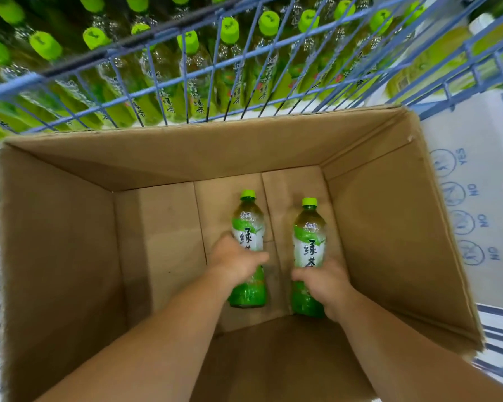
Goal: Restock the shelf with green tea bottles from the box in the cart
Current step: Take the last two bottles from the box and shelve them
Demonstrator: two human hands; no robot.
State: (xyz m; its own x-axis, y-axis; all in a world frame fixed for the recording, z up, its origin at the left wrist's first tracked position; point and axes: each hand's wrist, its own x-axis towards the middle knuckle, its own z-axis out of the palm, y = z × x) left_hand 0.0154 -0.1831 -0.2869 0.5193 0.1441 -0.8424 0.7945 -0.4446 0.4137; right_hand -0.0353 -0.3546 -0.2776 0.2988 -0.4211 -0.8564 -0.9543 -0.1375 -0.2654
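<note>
Two green tea bottles lie inside an open cardboard box (pixel 70 227) that sits in a blue wire cart (pixel 157 68). My left hand (pixel 235 261) wraps around the middle of the left bottle (pixel 248 224). My right hand (pixel 324 281) grips the lower half of the right bottle (pixel 309 236). Both bottles have lime green caps that point away from me. No other bottle shows in the box. Beyond the cart's wire wall, rows of the same green tea bottles (pixel 192 76) fill the shelf.
The box walls rise high around both hands. A white carton (pixel 474 184) printed with blue YES and NO marks stands to the right of the box. The cart's wire front stands between the box and the shelf.
</note>
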